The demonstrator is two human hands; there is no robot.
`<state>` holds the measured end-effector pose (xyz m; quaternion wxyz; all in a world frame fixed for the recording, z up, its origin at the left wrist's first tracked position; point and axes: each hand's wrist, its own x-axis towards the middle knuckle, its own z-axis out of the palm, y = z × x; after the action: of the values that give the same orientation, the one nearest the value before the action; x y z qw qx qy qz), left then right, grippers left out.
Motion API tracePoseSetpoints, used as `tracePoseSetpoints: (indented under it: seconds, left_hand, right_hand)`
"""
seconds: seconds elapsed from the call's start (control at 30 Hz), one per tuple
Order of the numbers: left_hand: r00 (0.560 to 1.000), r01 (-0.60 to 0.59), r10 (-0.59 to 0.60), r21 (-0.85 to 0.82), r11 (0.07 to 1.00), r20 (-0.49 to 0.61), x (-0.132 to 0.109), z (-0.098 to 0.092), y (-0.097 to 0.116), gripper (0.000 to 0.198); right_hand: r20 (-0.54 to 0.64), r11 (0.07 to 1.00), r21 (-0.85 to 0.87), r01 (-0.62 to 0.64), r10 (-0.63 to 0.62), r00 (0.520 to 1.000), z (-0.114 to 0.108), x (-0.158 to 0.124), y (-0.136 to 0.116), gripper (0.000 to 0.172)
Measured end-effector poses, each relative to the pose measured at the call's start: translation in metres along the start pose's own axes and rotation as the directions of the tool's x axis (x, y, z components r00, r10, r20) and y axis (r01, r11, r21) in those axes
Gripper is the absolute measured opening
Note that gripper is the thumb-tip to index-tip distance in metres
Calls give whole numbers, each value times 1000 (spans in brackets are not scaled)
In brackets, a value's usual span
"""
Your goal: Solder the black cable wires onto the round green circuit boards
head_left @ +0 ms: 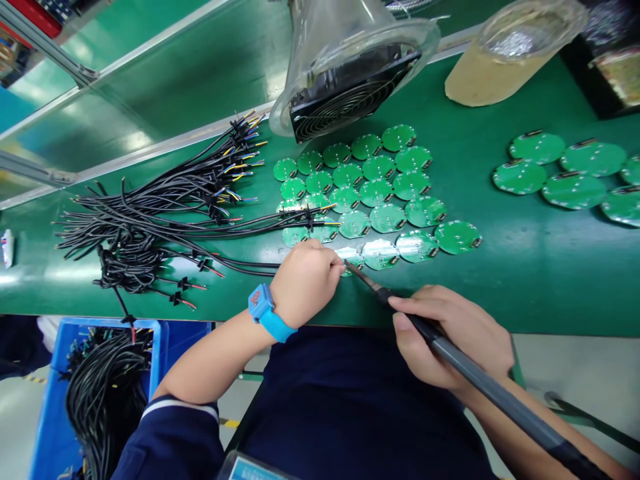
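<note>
My left hand (306, 277), with a blue wristband (273, 313), is closed in a pinch on a black cable (255, 268) that runs in from the left. Its fingertips are at the edge of a round green circuit board (351, 255) in the front row. My right hand (450, 333) grips a soldering iron (440, 343) like a pen. The iron's tip meets the board right beside my left fingertips; the wire ends there are too small to make out. Several more round boards (379, 191) lie in rows behind and to the right.
A bundle of black cables (165, 200) with coloured wire ends lies left. A fan (350, 93) in a clear plastic hood stands behind the boards. A tan container (495, 67) stands back right, above more boards (573, 190). A blue bin (50, 400) of cables sits below the table's left edge.
</note>
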<state>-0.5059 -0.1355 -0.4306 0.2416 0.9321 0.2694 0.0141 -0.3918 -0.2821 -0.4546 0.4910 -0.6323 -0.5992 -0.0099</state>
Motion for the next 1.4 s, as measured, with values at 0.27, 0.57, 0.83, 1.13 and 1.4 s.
tracePoseSetpoints:
  seconds: [0.27,0.57,0.83,1.13,1.4]
  left_hand:
    - [993,-45,26,165,985,117,5,-5,5,22]
    - [980,-64,110,258,964,-166,28,-24,-14,18]
    - [967,-129,185,290,948,-173,59,-34,-38,13]
    - [990,-79,47,-238,968,-135,15,-33,15,6]
    - [983,-52,12,-214,975,-185,12,18,19,9]
  right_hand:
    - [-182,983,156,-91,119,976,-5,-15,12,28]
    - [-252,985,138,-101,134,958,-5,-21,23,33]
    - [-237,984,142,-106,138,962,-10,-20,23,34]
    - [-384,968,243,-66,159,910,-17,-30,37,27]
    - [-298,951,297,-88,180,937,-21,-36,35,30]
